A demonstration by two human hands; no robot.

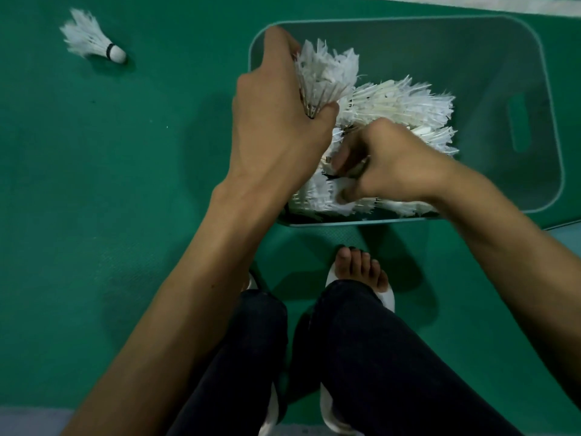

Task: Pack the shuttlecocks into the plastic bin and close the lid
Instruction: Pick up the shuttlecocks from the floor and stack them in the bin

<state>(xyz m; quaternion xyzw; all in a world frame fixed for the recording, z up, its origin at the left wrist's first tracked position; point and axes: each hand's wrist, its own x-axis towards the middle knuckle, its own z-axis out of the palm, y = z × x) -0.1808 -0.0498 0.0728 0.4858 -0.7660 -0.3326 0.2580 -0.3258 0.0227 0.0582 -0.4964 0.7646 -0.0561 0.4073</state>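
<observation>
Left hand (276, 121), shuttlecocks (323, 73) at bin (440, 48) rim

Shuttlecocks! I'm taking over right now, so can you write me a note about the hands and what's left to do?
Left hand: grips a shuttlecock over the bin.
Right hand: fingers curled in the pile; grip unclear.
Done: many shuttlecocks lie in the bin.
To do: drop the held one in, fetch the loose shuttlecock from the floor, then close the lid, which is not on.
</observation>
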